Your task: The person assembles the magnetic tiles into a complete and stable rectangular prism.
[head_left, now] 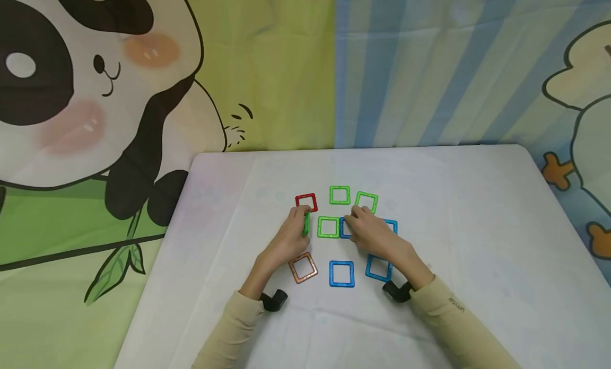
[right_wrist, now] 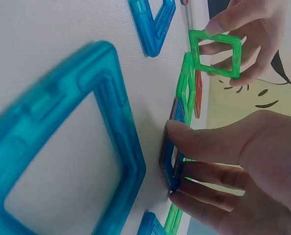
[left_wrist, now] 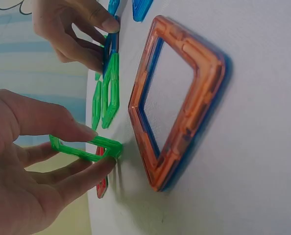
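Note:
My left hand pinches a green square magnetic tile between thumb and fingers. In the left wrist view this green tile stands on edge, raised beside a flat red tile. My right hand grips a blue square tile, its thumb on one edge and fingertips at the opposite edge in the right wrist view. That blue tile lies against the right side of a flat green tile. A reddish edge shows along the held blue tile in the right wrist view.
Nearest me lie an orange tile with a blue edge beneath it, a blue tile and another blue tile below my right wrist. Farther back are two green tiles. Another blue tile is partly hidden behind my right hand.

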A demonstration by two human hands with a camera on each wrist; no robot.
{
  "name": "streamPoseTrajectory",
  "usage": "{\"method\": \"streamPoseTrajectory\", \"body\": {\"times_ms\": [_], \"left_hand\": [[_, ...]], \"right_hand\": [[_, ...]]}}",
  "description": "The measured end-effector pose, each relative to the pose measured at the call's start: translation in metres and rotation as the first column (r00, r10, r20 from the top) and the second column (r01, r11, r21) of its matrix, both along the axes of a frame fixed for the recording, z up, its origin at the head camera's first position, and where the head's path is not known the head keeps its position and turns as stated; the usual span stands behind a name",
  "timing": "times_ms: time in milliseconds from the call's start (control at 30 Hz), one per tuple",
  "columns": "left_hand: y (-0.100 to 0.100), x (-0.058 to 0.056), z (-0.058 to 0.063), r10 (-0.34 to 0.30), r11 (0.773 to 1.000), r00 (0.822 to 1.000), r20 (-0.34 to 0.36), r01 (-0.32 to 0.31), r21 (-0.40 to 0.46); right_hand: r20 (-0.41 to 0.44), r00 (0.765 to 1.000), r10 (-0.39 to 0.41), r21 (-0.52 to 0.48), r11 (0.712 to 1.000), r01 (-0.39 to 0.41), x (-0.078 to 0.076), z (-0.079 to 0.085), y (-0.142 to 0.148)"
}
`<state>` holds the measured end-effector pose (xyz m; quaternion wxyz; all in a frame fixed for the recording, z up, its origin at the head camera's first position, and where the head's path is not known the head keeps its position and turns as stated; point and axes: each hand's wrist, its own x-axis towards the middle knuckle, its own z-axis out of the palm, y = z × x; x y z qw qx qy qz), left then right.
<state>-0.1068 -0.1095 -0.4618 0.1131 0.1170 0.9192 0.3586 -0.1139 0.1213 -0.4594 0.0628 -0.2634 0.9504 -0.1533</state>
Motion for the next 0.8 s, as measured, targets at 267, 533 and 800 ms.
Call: {"method": "streamPoseTrajectory", "body": {"times_ms": [267, 533, 800], "left_hand": [[-0.001, -0.006, -0.002, -0.030, 0.997, 1.000, -0.002, 0.030, 0.069], [0.002, -0.009, -0.004, -0.052, 0.994, 0.999, 0.015, 0.050, 0.102], [0.005, -0.011, -0.006, -0.074, 0.986, 0.997, 0.022, 0.070, 0.152]], "right_hand": [[0.012, 1.000, -0.004, 0.017, 1.000, 0.004, -0.001, -0.001, -0.001], [-0.003, 1.000, -0.001, 0.026, 1.000, 0.001, -0.001, -0.001, -0.002], [-0.007, 1.000, 0.003, 0.027, 1.000, -0.002, -0.001, -0.002, -0.001]]}}
